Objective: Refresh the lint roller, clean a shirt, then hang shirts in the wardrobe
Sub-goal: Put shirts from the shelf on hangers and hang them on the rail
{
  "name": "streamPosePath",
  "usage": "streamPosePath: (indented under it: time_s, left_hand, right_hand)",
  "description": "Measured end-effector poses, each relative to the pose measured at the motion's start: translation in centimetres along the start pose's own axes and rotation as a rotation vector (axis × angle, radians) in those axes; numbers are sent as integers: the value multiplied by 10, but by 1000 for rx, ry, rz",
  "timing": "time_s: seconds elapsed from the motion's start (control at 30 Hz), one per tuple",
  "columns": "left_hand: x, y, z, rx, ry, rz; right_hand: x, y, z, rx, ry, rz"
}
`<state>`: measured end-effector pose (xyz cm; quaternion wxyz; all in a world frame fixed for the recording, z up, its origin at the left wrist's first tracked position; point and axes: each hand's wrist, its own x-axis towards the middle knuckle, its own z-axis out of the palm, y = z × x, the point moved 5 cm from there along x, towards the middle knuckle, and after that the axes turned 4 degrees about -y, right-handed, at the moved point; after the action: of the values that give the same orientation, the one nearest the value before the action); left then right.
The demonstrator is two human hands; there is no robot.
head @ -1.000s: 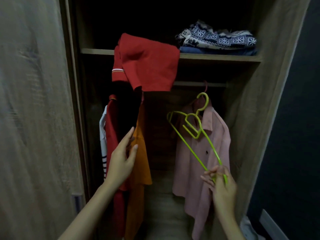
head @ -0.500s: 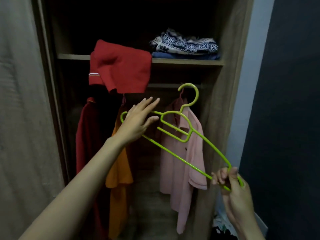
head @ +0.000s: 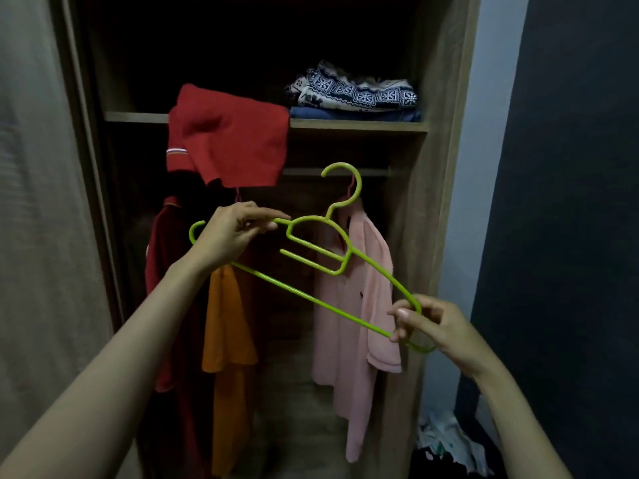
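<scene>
Change: your left hand [head: 231, 236], spread open against the green hanger [head: 348, 254] half a second ago, now curls round its left shoulder.
Right hand [head: 435, 326]: nearest to you; thumb and fingertips pinch the hanger's right end, low at your right.
Left hand: higher and further out; fingers and thumb wrapped on the upper bar near the left tip.
Hanger: empty, held between both hands in front of the open wardrobe [head: 446, 133], tilted down to your right, hook uppermost.
Hanging row: behind the hanger, dark red shirt [head: 169, 257] at left, orange shirt [head: 224, 323] just beside it, pink shirt [head: 349, 323] apart at right, under the rail [head: 377, 171].
Shelf [head: 356, 126]: above the rail; a red shirt [head: 235, 143] lies on it and drapes over its front edge.
Shelf, right: patterned folded cloths [head: 356, 93] stacked on blue ones.
Floor, right: heap of clothes [head: 446, 440] outside the wardrobe.
</scene>
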<state>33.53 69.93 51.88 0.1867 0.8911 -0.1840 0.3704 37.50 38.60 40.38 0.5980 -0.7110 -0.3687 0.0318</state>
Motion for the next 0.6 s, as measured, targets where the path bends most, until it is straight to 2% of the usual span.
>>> streamPosePath:
  time_s: [0.13, 0.37, 0.43, 0.6]
  left_hand:
    - [2, 5, -2, 81, -49, 47]
    - [3, 8, -13, 99, -6, 96]
    - [5, 6, -28, 72, 102, 68]
    - [22, -9, -77, 118, 578, -14]
  right_hand:
    - [27, -21, 28, -100, -72, 2]
    - [42, -30, 38, 19, 43, -78]
    - [39, -30, 33, 74, 94, -99]
    - [32, -36, 22, 49, 144, -120]
